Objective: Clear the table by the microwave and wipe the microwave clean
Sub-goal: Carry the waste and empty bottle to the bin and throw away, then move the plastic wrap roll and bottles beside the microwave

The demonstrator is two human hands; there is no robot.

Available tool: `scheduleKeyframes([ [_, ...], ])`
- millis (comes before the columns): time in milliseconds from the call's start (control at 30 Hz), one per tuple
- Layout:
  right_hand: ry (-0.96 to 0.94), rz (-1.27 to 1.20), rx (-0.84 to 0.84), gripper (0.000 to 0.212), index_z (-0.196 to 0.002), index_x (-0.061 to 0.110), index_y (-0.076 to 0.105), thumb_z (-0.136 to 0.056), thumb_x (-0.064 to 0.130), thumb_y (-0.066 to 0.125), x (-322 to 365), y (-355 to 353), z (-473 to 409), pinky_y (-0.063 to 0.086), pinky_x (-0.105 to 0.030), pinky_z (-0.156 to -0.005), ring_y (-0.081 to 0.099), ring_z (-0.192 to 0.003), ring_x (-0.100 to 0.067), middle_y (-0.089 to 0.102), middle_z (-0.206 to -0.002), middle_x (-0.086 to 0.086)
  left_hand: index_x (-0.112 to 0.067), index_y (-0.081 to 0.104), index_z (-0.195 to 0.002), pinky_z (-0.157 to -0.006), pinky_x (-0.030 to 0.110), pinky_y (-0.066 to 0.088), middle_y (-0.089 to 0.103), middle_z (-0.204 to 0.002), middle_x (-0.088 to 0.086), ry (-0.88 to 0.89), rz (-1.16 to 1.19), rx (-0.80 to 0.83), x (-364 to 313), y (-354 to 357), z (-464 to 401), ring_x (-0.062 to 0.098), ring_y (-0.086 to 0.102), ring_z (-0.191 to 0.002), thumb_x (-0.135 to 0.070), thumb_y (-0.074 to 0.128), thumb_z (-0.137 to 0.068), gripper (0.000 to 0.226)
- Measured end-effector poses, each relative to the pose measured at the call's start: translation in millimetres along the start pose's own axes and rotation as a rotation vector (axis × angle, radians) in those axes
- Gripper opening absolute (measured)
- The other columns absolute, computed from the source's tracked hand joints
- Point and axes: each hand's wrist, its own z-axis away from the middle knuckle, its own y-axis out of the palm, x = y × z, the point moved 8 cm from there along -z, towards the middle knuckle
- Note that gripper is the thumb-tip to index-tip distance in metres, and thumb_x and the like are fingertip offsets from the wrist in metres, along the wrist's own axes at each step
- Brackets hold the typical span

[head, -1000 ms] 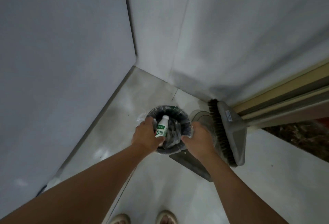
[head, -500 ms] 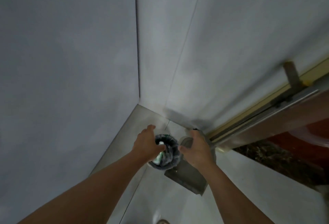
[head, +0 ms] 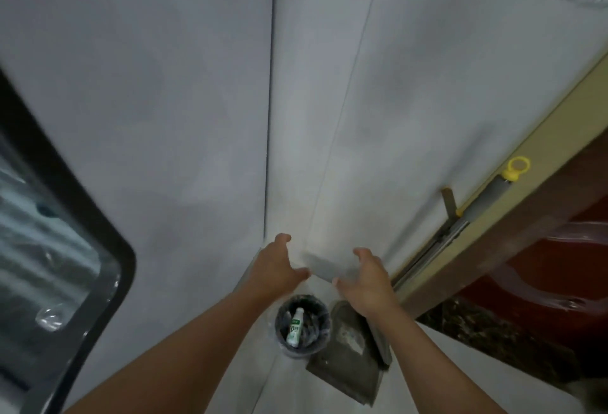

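— What are your fingers doing?

— On your left hand [head: 275, 270] the fingers [head: 283, 238] are spread and loosely curled, thumb out toward the other hand, with nothing between them. Your right hand [head: 368, 282] mirrors it — fingers [head: 362, 253] apart, palm turned inward, empty. Both hands hang in the air in front of the wall corner [head: 269, 137], near each other but not touching.

— And the bottle?

— The small white bottle [head: 295, 326] with the green label lies inside the bin [head: 302, 325], below and between your two hands. Its long axis runs nearly up and down in the view, leaning a little: the narrow capped end points up toward the wall, the base points down toward you. It rests against the dark liner, and neither hand touches it.

— What's around the bin?

— The bin stands on the pale floor [head: 296, 387] close to the corner. Just to its right lies a grey dustpan [head: 348, 364], flat on the floor, its edge just beside the bin's rim. Farther right a door frame [head: 513, 203] runs diagonally, with a yellow ring-shaped piece [head: 516, 168] on it. At the far left edge you have a dark-framed glass panel [head: 49, 249], blurred — what it belongs to cannot be told.
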Motion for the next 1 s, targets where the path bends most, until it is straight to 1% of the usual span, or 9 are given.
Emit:
scheduleKeyframes([
  [100,-0.033,-0.009,0.009,0.074,-0.143,0.013,0.030,-0.082,0.027,0.071,17,-12,17,0.035,-0.025,-0.101,0.040,-0.128,-0.024,0.036,-0.140,-0.010,-0.014,0.029,-0.143,-0.099,0.028,0.038,0.044,-0.143,0.008,-0.009,0.005,-0.030,-11,-20,25,0.023,0.043,-0.130,-0.033,0.071,-0.081,0.077],
  [167,-0.064,-0.027,0.027,0.075,-0.142,0.013,0.031,-0.081,0.029,0.072,27,-18,28,0.035,-0.025,-0.101,0.040,-0.129,-0.024,0.036,-0.140,-0.011,-0.013,0.027,-0.144,-0.099,0.027,0.037,0.042,-0.144,0.008,-0.017,0.004,-0.057,-16,-31,43,0.024,0.042,-0.130,-0.035,0.070,-0.081,0.079],
  [300,-0.149,0.010,0.047,0.078,-0.142,0.013,0.031,-0.079,0.033,0.073,45,-32,49,0.035,-0.027,-0.101,0.039,-0.129,-0.025,0.037,-0.140,-0.011,-0.012,0.027,-0.144,-0.099,0.027,0.036,0.042,-0.144,0.008,-0.045,0.033,-0.132,-22,-52,84,0.024,0.043,-0.130,-0.034,0.070,-0.082,0.079],
  [433,-0.249,0.038,0.094,0.084,-0.144,0.013,0.028,-0.077,0.034,0.074,60,-43,73,0.034,-0.031,-0.105,0.036,-0.131,-0.026,0.034,-0.142,-0.012,-0.014,0.027,-0.144,-0.102,0.029,0.038,0.041,-0.144,0.008,-0.106,0.057,-0.202,-18,-68,130,0.024,0.043,-0.130,-0.034,0.072,-0.080,0.080],
  [567,-0.341,0.053,0.163,0.089,-0.145,0.013,0.025,-0.076,0.036,0.076,78,-46,99,0.030,-0.031,-0.108,0.033,-0.134,-0.026,0.030,-0.146,-0.012,-0.014,0.028,-0.143,-0.101,0.029,0.040,0.043,-0.143,0.008,-0.177,0.062,-0.291,-4,-83,180,0.024,0.045,-0.127,-0.034,0.073,-0.079,0.081],
  [767,-0.458,0.071,0.255,0.092,-0.146,0.013,0.024,-0.075,0.036,0.077,111,-27,143,0.031,-0.032,-0.106,0.033,-0.135,-0.026,0.028,-0.148,-0.012,-0.017,0.027,-0.144,-0.102,0.030,0.038,0.040,-0.145,0.006,-0.282,0.132,-0.423,28,-106,253,0.023,0.043,-0.129,-0.034,0.073,-0.079,0.082],
  [900,-0.531,0.098,0.311,0.093,-0.145,0.012,0.025,-0.073,0.036,0.079,141,-4,174,0.032,-0.030,-0.105,0.035,-0.133,-0.027,0.030,-0.146,-0.013,-0.017,0.028,-0.144,-0.100,0.030,0.038,0.041,-0.145,0.005,-0.345,0.138,-0.508,54,-125,300,0.023,0.043,-0.129,-0.037,0.072,-0.079,0.081],
  [1000,-0.586,0.116,0.339,0.094,-0.144,0.011,0.027,-0.071,0.036,0.080,167,16,199,0.034,-0.030,-0.103,0.039,-0.130,-0.028,0.034,-0.143,-0.015,-0.018,0.027,-0.144,-0.099,0.033,0.041,0.042,-0.144,0.007,-0.406,0.174,-0.563,77,-139,337,0.025,0.045,-0.128,-0.036,0.073,-0.080,0.081],
])
